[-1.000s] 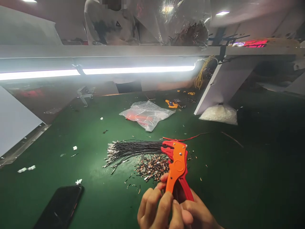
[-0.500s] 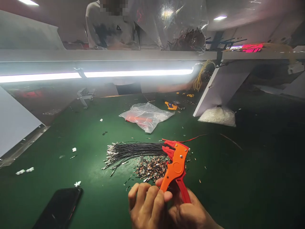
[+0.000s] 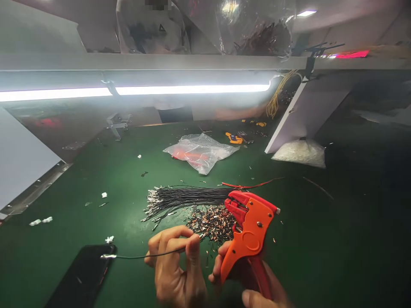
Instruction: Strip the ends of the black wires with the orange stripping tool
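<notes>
green desk point(image 3: 321, 239) under a long bright lamp point(image 3: 135, 90), shelf point(image 3: 192, 62) above. left hand point(image 3: 175, 267) closed in a pinch on a thin black wire point(image 3: 144, 256), metal tip reaching out left over a dark phone point(image 3: 80, 278). right hand point(image 3: 257, 286) wrapped around the handles of an orange and red wire stripper point(image 3: 250, 235), head tilted up and left. just behind, a bundle of black wires point(image 3: 189, 197) lying flat, with a heap of small metal bits point(image 3: 212, 220) beside it. further back a clear plastic bag point(image 3: 201, 150), a white bag point(image 3: 300, 153), one red wire point(image 3: 253, 185). white scraps point(image 3: 40, 221) at left. no readable writing anywhere.
</notes>
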A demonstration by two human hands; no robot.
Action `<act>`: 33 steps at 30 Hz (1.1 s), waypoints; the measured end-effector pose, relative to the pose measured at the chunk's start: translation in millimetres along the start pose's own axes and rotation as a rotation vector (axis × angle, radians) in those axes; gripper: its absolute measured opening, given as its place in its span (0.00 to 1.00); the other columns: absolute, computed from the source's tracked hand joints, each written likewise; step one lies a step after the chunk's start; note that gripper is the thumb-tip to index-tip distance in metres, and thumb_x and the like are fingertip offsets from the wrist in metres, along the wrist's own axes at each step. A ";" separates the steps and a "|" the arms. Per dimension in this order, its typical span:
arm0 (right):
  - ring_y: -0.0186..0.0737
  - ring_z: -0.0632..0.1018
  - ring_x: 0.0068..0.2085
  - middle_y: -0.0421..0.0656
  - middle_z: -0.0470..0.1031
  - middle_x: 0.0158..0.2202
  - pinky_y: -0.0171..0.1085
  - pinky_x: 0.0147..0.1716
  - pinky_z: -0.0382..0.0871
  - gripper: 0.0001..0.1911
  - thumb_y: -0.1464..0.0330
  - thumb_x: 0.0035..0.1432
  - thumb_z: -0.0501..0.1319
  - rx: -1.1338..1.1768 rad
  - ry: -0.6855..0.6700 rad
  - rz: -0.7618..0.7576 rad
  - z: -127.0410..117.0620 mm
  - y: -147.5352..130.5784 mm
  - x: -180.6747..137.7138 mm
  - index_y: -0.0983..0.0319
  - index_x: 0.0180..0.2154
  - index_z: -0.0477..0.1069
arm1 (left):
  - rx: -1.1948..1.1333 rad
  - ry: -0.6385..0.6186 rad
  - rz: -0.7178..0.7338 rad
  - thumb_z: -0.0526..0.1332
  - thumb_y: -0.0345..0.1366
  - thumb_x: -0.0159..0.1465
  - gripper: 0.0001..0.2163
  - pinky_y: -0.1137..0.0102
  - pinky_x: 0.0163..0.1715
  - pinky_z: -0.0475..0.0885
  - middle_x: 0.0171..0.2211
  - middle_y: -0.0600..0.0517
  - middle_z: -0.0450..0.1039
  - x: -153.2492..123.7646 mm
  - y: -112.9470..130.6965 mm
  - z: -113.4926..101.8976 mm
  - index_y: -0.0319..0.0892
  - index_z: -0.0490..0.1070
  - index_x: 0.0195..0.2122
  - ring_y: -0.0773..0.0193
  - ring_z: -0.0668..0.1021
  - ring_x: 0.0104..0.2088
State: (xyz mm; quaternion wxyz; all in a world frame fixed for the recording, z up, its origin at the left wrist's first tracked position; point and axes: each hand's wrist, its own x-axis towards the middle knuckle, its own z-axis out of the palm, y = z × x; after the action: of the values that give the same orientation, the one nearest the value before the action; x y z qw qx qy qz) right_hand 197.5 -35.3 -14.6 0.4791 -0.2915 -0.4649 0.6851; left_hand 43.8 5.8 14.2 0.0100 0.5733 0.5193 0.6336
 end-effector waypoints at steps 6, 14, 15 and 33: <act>0.53 0.79 0.45 0.52 0.76 0.44 0.52 0.50 0.70 0.28 0.51 0.60 0.61 -0.066 -0.077 -0.045 4.2 17.1 1.2 0.58 0.56 0.62 | 0.005 0.084 -0.095 0.61 0.38 0.67 0.12 0.62 0.38 0.55 0.31 0.53 0.73 4.5 7.3 1.5 0.46 0.70 0.25 0.60 0.70 0.36; 0.51 0.78 0.44 0.51 0.75 0.43 0.49 0.47 0.70 0.27 0.51 0.60 0.60 -0.095 -0.135 -0.075 6.5 24.5 3.9 0.57 0.55 0.61 | 0.035 0.027 -0.127 0.62 0.41 0.66 0.15 0.60 0.41 0.54 0.30 0.53 0.73 -0.7 16.1 1.6 0.47 0.68 0.22 0.58 0.70 0.37; 0.51 0.77 0.44 0.51 0.74 0.43 0.49 0.47 0.70 0.26 0.52 0.61 0.60 -0.098 -0.107 -0.075 8.1 23.0 3.9 0.57 0.55 0.61 | 0.033 0.017 -0.127 0.62 0.41 0.66 0.15 0.60 0.41 0.54 0.30 0.53 0.73 -1.7 16.9 1.8 0.47 0.67 0.22 0.58 0.70 0.37; 0.48 0.78 0.42 0.49 0.77 0.42 0.45 0.44 0.69 0.19 0.58 0.60 0.64 0.060 -0.101 0.038 12.3 18.7 -3.5 0.60 0.50 0.70 | -0.144 -0.004 -0.300 0.63 0.42 0.66 0.14 0.59 0.42 0.57 0.32 0.54 0.73 -8.0 25.6 3.6 0.48 0.68 0.22 0.57 0.70 0.40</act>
State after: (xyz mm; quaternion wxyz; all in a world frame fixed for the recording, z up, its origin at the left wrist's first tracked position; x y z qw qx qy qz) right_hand 181.2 -45.0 -26.9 0.4505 -0.2508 -0.4622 0.7215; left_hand 64.1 -8.5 24.9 0.1467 0.4883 0.5523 0.6596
